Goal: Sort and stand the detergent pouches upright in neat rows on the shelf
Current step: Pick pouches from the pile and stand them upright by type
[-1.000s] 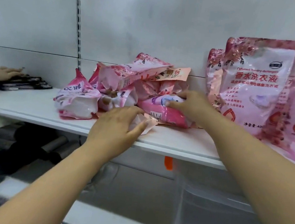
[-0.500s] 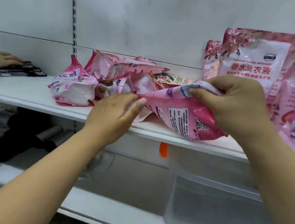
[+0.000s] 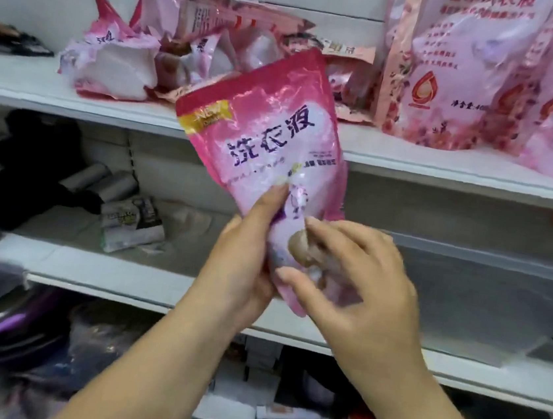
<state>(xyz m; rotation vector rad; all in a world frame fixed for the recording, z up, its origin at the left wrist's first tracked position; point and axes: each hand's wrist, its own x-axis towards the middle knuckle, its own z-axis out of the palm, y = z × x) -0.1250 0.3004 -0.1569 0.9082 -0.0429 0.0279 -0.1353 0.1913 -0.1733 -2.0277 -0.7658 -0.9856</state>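
You have pulled one pink pouch out of the messy pile and lifted it off the shelf. A second ago it lay flat in the pile with your right hand on it. Now it is up in the air in front of the shelf edge, printed side facing you, top end up and leaning a little to the left.

Your left hand holds the bottom of the pouch, with the thumb pressed flat on the front. Your right hand is at the bottom right corner, fingers curled, and seems to pinch or pat the base. It is blurry, so that part is hard to see.

This looks like a good step. The pouch is free, and you seem to be shaping its bottom so it can stand.

Now count. One pouch is in your hands. The pile still has about five or six lying down, all crumpled on top of each other, so you cannot tell the number for sure. On the right, the standing pouches make a row. About three or four show there, and some hide behind the others or run off the edge.

So most of the job is still to do.
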